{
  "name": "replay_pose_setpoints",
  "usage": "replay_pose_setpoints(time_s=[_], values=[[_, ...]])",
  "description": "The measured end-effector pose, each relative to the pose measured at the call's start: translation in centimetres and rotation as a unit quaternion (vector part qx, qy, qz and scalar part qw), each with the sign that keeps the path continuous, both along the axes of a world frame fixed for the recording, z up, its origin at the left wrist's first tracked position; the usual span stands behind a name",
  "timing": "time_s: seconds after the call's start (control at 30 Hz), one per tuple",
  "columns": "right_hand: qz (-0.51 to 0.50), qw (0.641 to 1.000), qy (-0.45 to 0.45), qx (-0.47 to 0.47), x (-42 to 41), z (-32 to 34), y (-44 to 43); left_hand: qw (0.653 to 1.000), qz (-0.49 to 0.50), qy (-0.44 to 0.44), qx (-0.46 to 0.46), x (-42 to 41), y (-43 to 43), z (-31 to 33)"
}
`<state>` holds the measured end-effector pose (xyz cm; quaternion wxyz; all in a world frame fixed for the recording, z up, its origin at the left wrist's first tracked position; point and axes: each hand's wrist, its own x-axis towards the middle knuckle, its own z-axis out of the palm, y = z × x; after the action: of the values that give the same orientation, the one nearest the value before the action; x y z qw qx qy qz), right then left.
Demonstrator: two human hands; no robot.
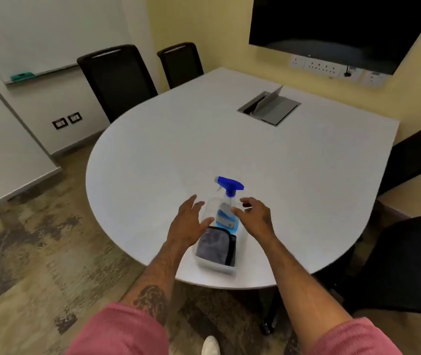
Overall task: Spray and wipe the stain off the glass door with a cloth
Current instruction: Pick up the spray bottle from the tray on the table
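A clear spray bottle with a blue trigger head and blue liquid stands in a clear plastic bin near the front edge of the white table. A folded grey cloth with a dark edge lies in the same bin, in front of the bottle. My left hand hovers open just left of the bottle, fingers spread above the cloth's far corner. My right hand hovers open just right of the bottle, fingertips close to its body. Neither hand holds anything. No glass door is in view.
Two black chairs stand behind the table at the left, and another black chair is at the right. An open cable box sits in the tabletop. A dark screen hangs on the yellow wall.
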<state>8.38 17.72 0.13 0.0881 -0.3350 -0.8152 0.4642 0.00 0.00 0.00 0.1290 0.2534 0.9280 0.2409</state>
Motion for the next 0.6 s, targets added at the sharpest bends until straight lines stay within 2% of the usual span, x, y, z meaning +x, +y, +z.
replay_pose_setpoints(time_s=[0.17,0.3,0.6], values=[[-0.053,0.997,-0.01,-0.061,-3.6,-0.8,1.2,0.991,0.005,-0.129,0.037,-4.0,4.6,-2.5],[-0.022,0.995,-0.033,-0.093,-5.4,-1.5,1.9,0.98,-0.004,-0.194,0.046,-6.1,6.9,-4.7],[-0.004,0.995,-0.037,-0.092,-6.8,-2.5,2.8,0.975,-0.028,-0.214,0.045,-7.7,8.8,-7.8]])
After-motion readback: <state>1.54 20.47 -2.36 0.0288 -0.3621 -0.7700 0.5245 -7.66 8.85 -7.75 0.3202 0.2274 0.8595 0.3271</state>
